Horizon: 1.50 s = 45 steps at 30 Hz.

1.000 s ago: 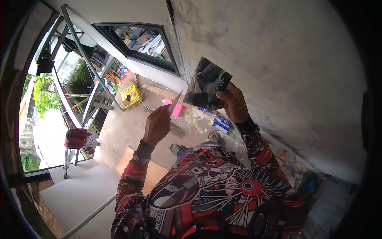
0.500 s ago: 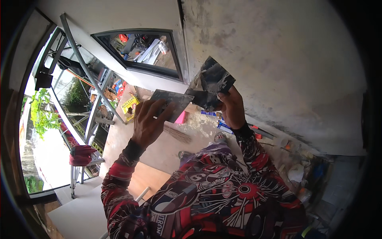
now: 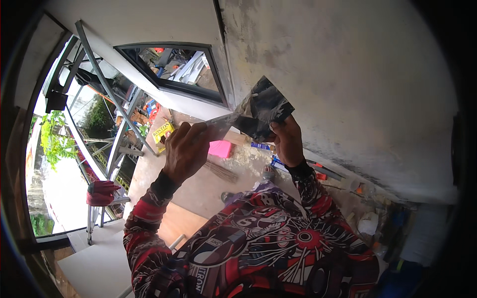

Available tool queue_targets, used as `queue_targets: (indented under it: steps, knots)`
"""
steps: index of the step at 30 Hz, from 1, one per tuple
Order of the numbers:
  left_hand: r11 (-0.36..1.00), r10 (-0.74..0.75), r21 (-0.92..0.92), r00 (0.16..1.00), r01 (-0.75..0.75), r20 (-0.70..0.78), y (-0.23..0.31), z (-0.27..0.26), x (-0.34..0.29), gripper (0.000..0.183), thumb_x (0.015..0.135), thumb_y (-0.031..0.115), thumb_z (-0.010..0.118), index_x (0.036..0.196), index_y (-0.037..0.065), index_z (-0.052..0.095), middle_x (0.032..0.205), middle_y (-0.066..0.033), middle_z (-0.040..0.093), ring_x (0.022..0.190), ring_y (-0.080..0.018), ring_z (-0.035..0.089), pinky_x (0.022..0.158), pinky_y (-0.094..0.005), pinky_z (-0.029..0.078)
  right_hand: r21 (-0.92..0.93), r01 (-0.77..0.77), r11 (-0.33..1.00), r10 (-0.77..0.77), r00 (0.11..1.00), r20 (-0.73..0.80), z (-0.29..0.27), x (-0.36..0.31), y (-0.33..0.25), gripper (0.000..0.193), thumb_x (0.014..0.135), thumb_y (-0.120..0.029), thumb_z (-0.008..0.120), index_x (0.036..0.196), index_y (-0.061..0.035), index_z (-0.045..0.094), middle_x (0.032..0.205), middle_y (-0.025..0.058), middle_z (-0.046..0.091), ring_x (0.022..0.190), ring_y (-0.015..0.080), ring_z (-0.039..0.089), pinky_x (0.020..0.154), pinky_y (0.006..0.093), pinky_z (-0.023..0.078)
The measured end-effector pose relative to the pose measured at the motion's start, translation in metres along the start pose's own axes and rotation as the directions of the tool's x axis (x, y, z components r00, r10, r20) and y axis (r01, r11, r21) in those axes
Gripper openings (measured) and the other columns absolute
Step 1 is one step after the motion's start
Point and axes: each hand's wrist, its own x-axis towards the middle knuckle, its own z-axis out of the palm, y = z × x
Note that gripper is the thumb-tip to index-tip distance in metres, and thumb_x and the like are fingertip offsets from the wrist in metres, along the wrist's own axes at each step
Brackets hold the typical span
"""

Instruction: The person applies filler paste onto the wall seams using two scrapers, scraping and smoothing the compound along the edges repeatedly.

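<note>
My right hand (image 3: 289,143) is closed on the lower corner of a dark, square putty spreader (image 3: 264,107). Its face is smeared with grey paste and turned toward me. A second thin flat putty spreader (image 3: 219,127) is gripped in my left hand (image 3: 185,153), whose curled fingers hide much of it. This one is tilted and partly blurred; its far edge meets the left edge of the first, though I cannot tell whether they touch. Both hands are raised in front of me, above the floor and near the wall.
A stained plaster wall (image 3: 343,89) rises on the right, beside a dark-framed opening (image 3: 217,74). Metal frame legs (image 3: 107,89) stand left. On the floor lie a yellow box (image 3: 162,135), a pink block (image 3: 220,148), a broom head (image 3: 221,172) and a tan board (image 3: 185,223).
My left hand has turned, tilting its spreader from flat-facing to a slanted view, with the fingers curling in. The right hand's spreader has shifted slightly lower.
</note>
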Motion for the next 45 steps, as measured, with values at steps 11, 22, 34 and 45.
queue_targets:
  steps: [11,22,34,45]
  knots:
    - [0.99,-0.029,0.139,0.998,0.036,-0.053,0.01,0.031,0.08,0.038,0.072,-0.001,0.073,0.109,0.005,0.069,0.099,-0.0069,0.067,0.078,-0.0259,0.063,0.065,-0.0386,0.052,-0.406,-0.091,0.91,0.184,0.963,0.197,-0.072,0.076,-0.034,0.036,0.096,-0.01,0.053,0.13,0.0017,0.054,0.104,0.006,0.063,0.089,0.0127,0.065,0.076,0.0298,0.059]
    - [0.824,-0.564,-0.369,0.678,0.429,-0.471,-0.049,0.081,0.133,0.008,0.094,0.007,0.064,0.097,-0.001,0.064,0.083,-0.0114,0.064,0.071,-0.022,0.064,0.067,-0.0318,0.05,-0.113,-0.244,0.963,0.263,0.943,0.205,-0.101,0.098,-0.033,0.046,0.095,-0.006,0.05,0.141,0.0008,0.05,0.113,0.0085,0.063,0.095,0.0152,0.069,0.083,0.0335,0.064]
    - [0.648,-0.76,-0.529,0.508,0.548,-0.405,-0.105,0.132,0.137,0.024,0.097,0.022,0.068,0.107,0.0,0.071,0.078,-0.0073,0.071,0.069,-0.0081,0.059,0.063,-0.0291,0.049,-0.139,-0.253,0.958,0.268,0.958,0.099,-0.133,0.091,-0.029,0.047,0.096,-0.005,0.05,0.143,0.0003,0.048,0.121,0.0089,0.063,0.098,0.0149,0.069,0.077,0.0315,0.066]
    - [0.65,-0.76,-0.391,0.548,0.651,-0.351,-0.088,0.124,0.119,0.024,0.095,0.023,0.069,0.105,0.001,0.072,0.076,-0.0072,0.072,0.066,-0.0084,0.061,0.061,-0.0302,0.049,-0.162,-0.237,0.958,0.253,0.963,0.087,-0.13,0.088,-0.025,0.043,0.097,-0.008,0.05,0.139,0.0012,0.051,0.117,0.009,0.065,0.099,0.0154,0.069,0.082,0.0318,0.062]
